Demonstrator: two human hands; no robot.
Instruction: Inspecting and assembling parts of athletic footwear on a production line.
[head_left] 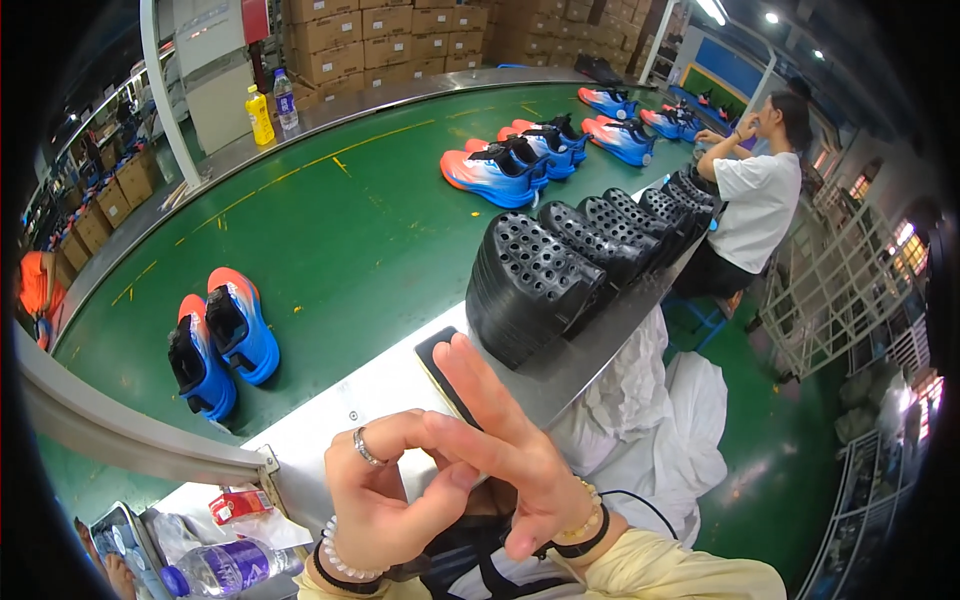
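Note:
My left hand (395, 500) is raised before me, its fingers curled and its thumb close to the bent fingers of my right hand (510, 455). The two hands touch; whether anything small lies between them I cannot make out. On my right hand two fingers stretch up and apart from the others, with nothing visible in them. Just beyond the fingertips lies a flat black-edged pad (447, 372) on the white ledge (350, 425). Past it stand stacked black perforated shoe-shaped forms (530, 290).
A pair of blue-orange sneakers (230, 330) sits on the green conveyor belt (350, 240); several more sneakers (500, 170) stand farther off. A plastic bottle (235, 567) and a red box (240, 505) lie at lower left. White cloth (690, 420) hangs at right. A person (755, 190) sits beyond the forms.

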